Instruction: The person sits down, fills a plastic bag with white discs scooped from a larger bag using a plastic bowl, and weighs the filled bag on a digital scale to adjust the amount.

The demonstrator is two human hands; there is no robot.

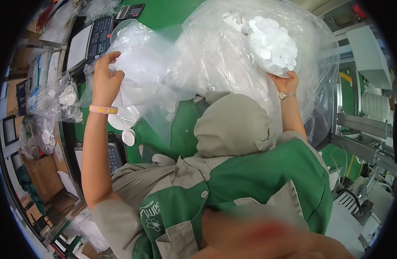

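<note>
Out to the left, my left hand (pixel 107 82) has its thumb and fingers hooked round the edge of a clear plastic bag (pixel 149 77), which stretches toward the middle. My right hand (pixel 285 81) grips the near rim of a shallow round bowl (pixel 267 72). A heap of small white discs (pixel 272 43) fills that bowl. It sits over a large clear plastic sack (pixel 215 52) holding more white pieces, whose shape is blurred by the film. Film partly covers my left fingertips.
At left stand scales with a keypad (pixel 101 36) and a calculator (pixel 130 11). White round pieces (pixel 128 137) lie near a second keypad device (pixel 115 156). Bagged white parts (pixel 68 96) rest at far left. Metal machine frames (pixel 364 127) line the right side over a green floor.
</note>
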